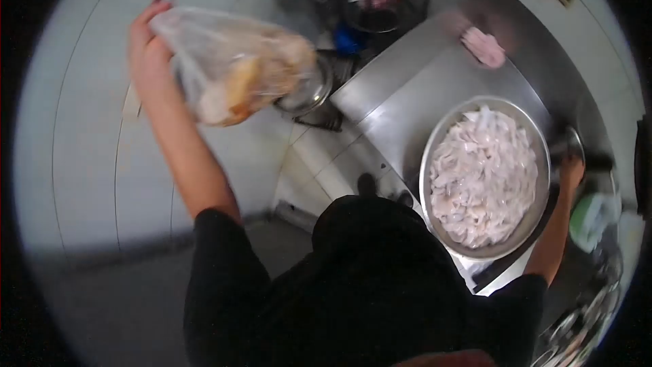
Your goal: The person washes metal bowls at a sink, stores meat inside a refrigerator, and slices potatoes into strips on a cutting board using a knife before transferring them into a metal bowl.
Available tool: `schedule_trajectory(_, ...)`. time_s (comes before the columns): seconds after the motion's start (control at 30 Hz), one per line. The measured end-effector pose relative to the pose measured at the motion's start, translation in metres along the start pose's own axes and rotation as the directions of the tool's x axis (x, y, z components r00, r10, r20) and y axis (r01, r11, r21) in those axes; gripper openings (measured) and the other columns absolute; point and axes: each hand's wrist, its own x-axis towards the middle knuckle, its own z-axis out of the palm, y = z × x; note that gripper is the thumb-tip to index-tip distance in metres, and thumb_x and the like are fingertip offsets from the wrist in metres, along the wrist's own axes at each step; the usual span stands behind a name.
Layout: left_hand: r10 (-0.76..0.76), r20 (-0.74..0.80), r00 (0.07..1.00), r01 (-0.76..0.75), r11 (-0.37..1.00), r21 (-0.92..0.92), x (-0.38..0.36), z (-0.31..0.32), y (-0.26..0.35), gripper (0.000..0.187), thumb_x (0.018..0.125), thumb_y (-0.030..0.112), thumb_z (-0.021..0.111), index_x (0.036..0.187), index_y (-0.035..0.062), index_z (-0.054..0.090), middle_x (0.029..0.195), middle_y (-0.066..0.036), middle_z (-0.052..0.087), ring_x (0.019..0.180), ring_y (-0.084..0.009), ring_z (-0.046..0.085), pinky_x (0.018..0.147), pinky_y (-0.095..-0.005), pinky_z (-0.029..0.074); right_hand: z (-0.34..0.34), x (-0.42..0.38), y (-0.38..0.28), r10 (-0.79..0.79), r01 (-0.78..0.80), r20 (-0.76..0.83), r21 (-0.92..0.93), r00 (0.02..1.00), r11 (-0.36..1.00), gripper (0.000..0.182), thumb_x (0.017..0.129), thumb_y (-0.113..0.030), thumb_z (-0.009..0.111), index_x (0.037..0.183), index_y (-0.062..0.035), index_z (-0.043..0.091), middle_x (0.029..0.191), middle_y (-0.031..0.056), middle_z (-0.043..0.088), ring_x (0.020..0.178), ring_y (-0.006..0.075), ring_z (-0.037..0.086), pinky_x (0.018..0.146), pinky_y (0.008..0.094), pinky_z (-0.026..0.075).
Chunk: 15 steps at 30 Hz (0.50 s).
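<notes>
My left hand (151, 47) is raised at the upper left, closed on the gathered top of a clear plastic bag (204, 34). Golden-brown and pale pieces, too blurred to name, fill the bag. Out at the right, my right hand (572, 168) is closed at a thing with a curved metal rim (576, 141); shadow hides most of its fingers. Between my arms, nearer the right one, a large round metal bowl (426, 194) holds many pale, wet strips of raw meat or seafood (483, 177).
The bowl sits on a steel counter (401, 98), with a pink cloth-like piece (483, 47) farther back. Behind the counter stands a dark wire basket (370, 0). A green-and-white container (591, 221) and metal utensils (577, 323) lie at the right. White tiles (88, 129) cover the left side.
</notes>
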Motion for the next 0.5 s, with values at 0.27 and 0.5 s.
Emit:
schedule_trajectory(0.27, -0.564, 0.12, 0.817, 0.439, 0.473, -0.763, -0.102, 0.017, 0.065, 0.039, 0.073, 0.002, 0.066, 0.111, 0.0014, 0.057, 0.088, -0.012, 0.059, 0.076, -0.0225, 0.057, 0.071, -0.0319, 0.048, -0.152, -0.019, -0.105, -0.239, 0.133, 0.112, 0.575, 0.965, 0.807, 0.05, 0.079, -0.034, 0.066, 0.11, 0.0041, 0.058, 0.108, 0.0237, 0.06, 0.103, 0.0282, 0.058, 0.088, 0.037, 0.043)
schedule_trajectory(0.5, -0.412, 0.062, 0.909, 0.276, 0.486, -0.829, -0.203, 0.092, 0.229, 0.051, 0.062, -0.009, 0.047, 0.113, -0.0053, 0.044, 0.077, -0.008, 0.045, 0.06, -0.016, 0.047, 0.054, -0.0264, 0.041, -0.3, -0.212, -0.265, -0.711, 0.716, -0.505, 0.698, 0.489, -0.004, 0.097, 0.055, -0.037, 0.082, 0.133, -0.0015, 0.038, 0.134, 0.0187, 0.043, 0.126, 0.0268, 0.039, 0.104, 0.0367, 0.03)
